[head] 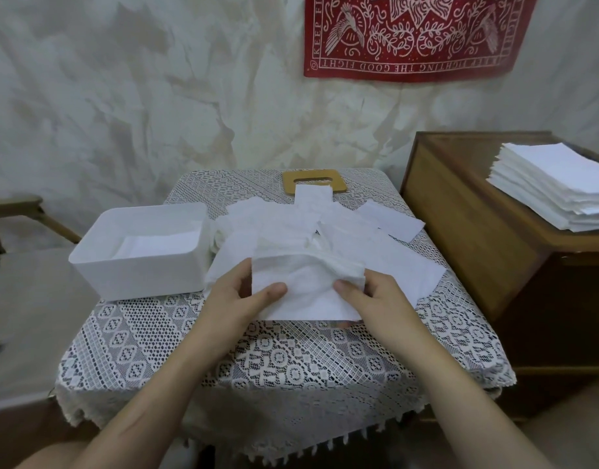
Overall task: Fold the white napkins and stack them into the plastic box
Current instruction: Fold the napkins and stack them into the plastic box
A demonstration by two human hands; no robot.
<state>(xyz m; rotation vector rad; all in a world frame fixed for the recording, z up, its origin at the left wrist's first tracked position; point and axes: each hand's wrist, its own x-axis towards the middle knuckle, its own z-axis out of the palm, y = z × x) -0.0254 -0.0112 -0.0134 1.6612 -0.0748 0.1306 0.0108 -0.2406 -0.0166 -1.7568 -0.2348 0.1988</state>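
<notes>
A white napkin (308, 292) lies partly folded at the middle of the lace-covered table (291, 360). My left hand (237, 296) pinches its left edge and my right hand (369, 296) pinches its crumpled right edge. Behind it spreads a loose pile of unfolded white napkins (325, 225). The white plastic box (145, 252) stands at the table's left, with folded white napkins lying flat in its bottom.
A tan wooden lid with a slot (311, 181) lies at the table's far edge under the napkins. A wooden cabinet (477, 231) on the right carries a tall stack of white napkins (555, 187). A red bandana (409, 35) hangs on the wall.
</notes>
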